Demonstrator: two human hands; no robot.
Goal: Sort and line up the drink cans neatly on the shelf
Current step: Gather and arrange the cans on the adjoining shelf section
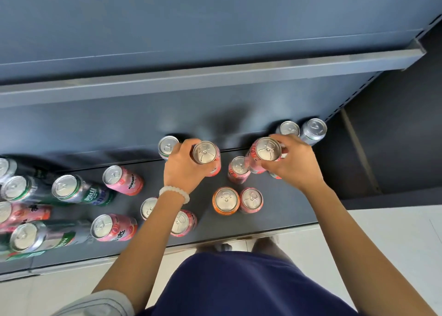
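Holding pink cans: left grip (184, 165) one (207, 156), right grip (293, 163) another (264, 154).

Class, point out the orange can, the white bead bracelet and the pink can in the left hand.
orange can (225, 200), head view, lid.
white bead bracelet (174, 192), head view, beads.
pink can (206, 152), head view, lid.
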